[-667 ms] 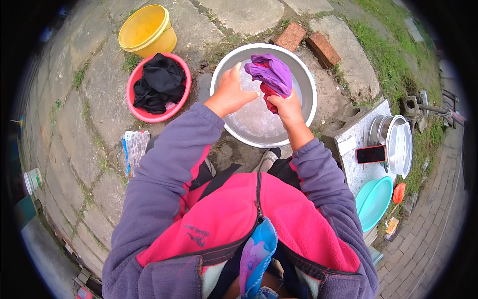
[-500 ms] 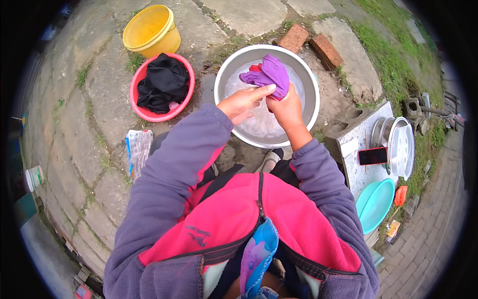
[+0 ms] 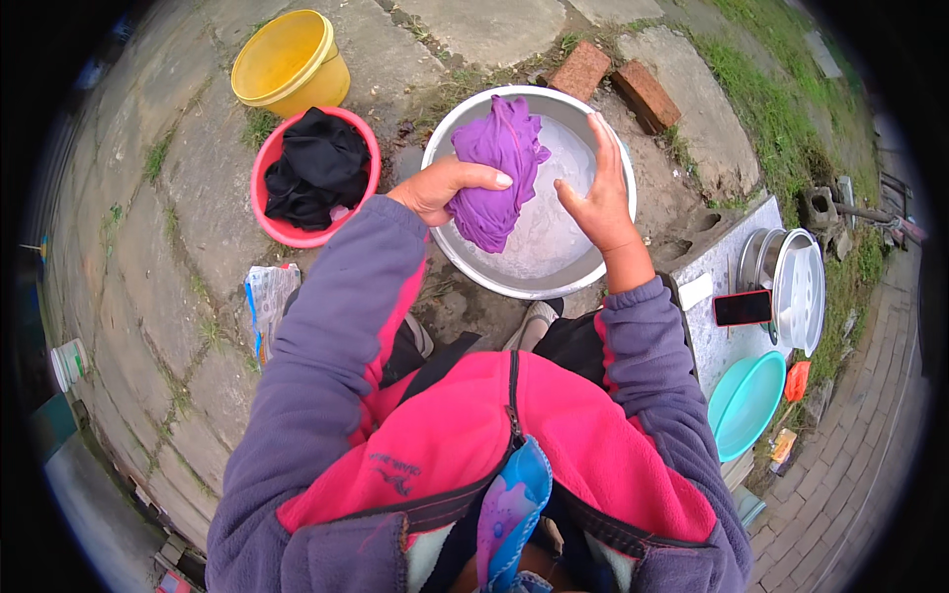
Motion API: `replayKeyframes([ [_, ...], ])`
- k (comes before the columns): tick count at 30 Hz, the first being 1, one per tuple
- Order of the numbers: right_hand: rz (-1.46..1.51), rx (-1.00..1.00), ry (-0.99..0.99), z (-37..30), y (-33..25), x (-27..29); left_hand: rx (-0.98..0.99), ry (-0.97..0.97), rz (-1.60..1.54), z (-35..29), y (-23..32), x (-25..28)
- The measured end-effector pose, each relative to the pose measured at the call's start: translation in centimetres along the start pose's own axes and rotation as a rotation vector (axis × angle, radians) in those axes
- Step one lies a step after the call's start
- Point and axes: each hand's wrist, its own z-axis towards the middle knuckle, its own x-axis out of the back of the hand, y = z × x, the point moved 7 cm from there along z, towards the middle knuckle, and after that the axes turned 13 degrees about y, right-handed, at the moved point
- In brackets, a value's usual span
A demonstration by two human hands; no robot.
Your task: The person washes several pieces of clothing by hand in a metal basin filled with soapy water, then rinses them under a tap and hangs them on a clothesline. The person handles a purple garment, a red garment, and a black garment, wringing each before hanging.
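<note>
A bunched purple cloth [image 3: 496, 148] hangs over the left half of a wide metal basin [image 3: 583, 265] that holds cloudy, sudsy water. My left hand [image 3: 450, 188] grips the cloth from its left side, thumb across the front and the other fingers hidden behind it. My right hand [image 3: 601, 206] is above the basin's right side, apart from the cloth, with thumb and fingers spread and nothing in them.
Left of the basin stands a pink tub [image 3: 372, 188] with black cloth [image 3: 314, 168], below a yellow bucket [image 3: 331, 84]. Two bricks [image 3: 647, 96] lie beyond the basin. At right, a slab carries a phone [image 3: 742, 308], metal pans [image 3: 797, 294] and a teal basin [image 3: 743, 407].
My right hand has let go of the purple cloth and moved right, its fingers opening. The cloth, now spread into a larger bundle, has shifted left in my left hand.
</note>
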Motion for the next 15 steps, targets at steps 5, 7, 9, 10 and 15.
replayKeyframes([
  [5,-0.066,0.283,-0.318,-1.1,-2.2,-4.4,0.180,-0.228,0.202,-1.4,-1.3,-1.3],
  [7,0.401,-0.243,-0.511,-2.0,0.0,-5.6,0.238,-0.270,0.239,-1.4,-2.0,-1.1],
  [9,0.624,-0.674,-0.580,-3.5,1.9,-6.2,0.226,-0.208,0.213,-0.8,-1.9,-0.4],
  [10,0.842,-0.810,-0.636,-4.3,1.8,-6.4,0.204,-0.178,0.202,-0.6,-1.7,-0.2],
  [15,1.130,-0.842,-0.370,-3.7,1.7,-6.8,0.243,0.043,0.072,-0.1,-2.7,-0.2],
])
